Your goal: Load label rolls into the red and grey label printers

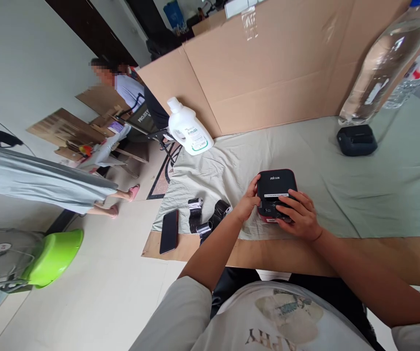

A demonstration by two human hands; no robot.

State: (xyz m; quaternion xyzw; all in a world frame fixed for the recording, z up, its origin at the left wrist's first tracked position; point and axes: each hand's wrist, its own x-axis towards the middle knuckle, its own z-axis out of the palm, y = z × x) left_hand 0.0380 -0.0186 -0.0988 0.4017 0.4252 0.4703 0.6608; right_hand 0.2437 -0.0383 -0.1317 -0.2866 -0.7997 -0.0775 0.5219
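A small black-and-red box-shaped device [276, 179], which looks like a label printer, lies on the cloth in front of me. My left hand [247, 202] grips its left side, thumb at the front corner and fingers along the edge. Across its front right part rests my right hand [300, 217], fingers bent over the top and right edge. Some of the front is hidden under those fingers. Left of my left forearm are several small rolls of shiny black ribbon [195, 213], partly unwound. Beside them lies a dark phone [169, 231].
A white jug [190, 127] stands at the table's back left, before a cardboard panel [268, 73]. At the right are a large clear bottle [385, 68], another bottle [416, 80] and a black case [356, 140]. People [125, 90] are beyond the left edge, near a fan [5, 256] and green basin [58, 256].
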